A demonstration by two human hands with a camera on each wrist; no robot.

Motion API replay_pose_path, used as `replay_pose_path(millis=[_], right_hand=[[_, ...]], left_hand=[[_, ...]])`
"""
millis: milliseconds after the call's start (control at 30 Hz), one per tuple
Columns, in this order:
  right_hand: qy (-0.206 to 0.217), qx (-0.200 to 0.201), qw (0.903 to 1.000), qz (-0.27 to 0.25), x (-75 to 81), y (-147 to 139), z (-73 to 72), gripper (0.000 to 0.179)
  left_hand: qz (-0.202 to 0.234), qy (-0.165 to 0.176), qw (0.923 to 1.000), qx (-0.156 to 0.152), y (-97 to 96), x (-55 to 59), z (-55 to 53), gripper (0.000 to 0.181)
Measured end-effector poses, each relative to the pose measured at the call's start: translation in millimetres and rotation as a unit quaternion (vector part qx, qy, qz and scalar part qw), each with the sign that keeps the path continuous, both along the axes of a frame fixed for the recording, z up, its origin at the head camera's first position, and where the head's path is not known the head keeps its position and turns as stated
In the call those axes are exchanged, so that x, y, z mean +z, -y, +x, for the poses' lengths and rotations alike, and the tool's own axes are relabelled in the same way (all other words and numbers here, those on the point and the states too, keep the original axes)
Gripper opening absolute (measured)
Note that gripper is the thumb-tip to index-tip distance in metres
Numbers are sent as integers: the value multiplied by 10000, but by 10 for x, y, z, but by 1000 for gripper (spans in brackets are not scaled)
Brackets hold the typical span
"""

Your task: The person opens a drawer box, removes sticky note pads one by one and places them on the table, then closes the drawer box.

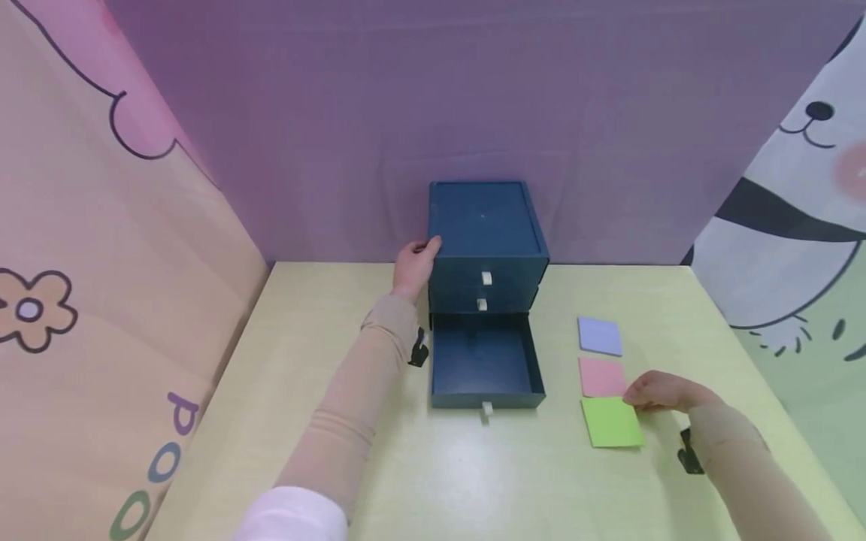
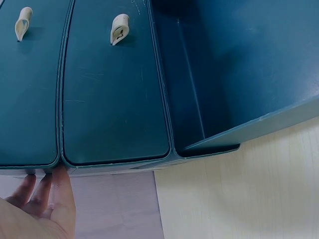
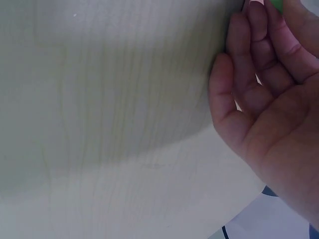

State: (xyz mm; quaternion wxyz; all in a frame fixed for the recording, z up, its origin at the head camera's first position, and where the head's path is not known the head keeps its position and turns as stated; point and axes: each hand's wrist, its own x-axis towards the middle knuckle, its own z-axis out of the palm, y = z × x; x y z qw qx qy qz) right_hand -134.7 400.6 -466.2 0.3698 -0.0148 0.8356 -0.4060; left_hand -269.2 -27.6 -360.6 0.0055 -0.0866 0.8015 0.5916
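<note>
A dark blue desktop cabinet [image 1: 480,218] with three drawers stands at the back of the table, its bottom drawer [image 1: 483,368] pulled out and bare inside. My left hand [image 1: 414,267] rests against the cabinet's left side near the upper front edge; the left wrist view shows fairly straight fingers [image 2: 62,194] touching that side. At the right, my right hand [image 1: 666,392] pinches the upper right corner of a green sticky note pad [image 1: 612,422]. Only a sliver of green [image 3: 277,4] shows by the thumb in the right wrist view. Behind it lie a pink pad [image 1: 602,377] and a lilac pad [image 1: 599,336].
Small pale loop pulls, such as the top drawer's pull [image 1: 486,278], stick out from the drawer fronts. A purple cloth [image 1: 406,113] hangs behind the pale wooden table [image 1: 325,330]. Printed cloths stand at left and right.
</note>
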Motion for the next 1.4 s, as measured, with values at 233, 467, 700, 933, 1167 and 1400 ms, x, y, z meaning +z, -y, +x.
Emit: replay_pose_path(millis=[233,467,700,933,1167,1400], right_hand=[[-259,119,9980,570,60,47,41,17],[-425,430,9917,1137,60,82,52,13],[-705,659,9756,1974,61,175,50,23],[-724,566,9689,2297,111,259,53,25],[-491,174,9719,2296,103,271,68,27],[-757,191,9658,2474,75,278,70,31]], left_hand=[[9,-12,10000,-10,-1,-9,-7,58],[9,4,10000,-51,-4,-2,-15,59],[80,20,9999,-91,-11,-2,-18,59],[81,-41,9999,-44,-23,-5,-23,60],[33,38,10000,-33,-4,-52,-25,61],[4,-37,10000,-1,3,-57,-25,59]])
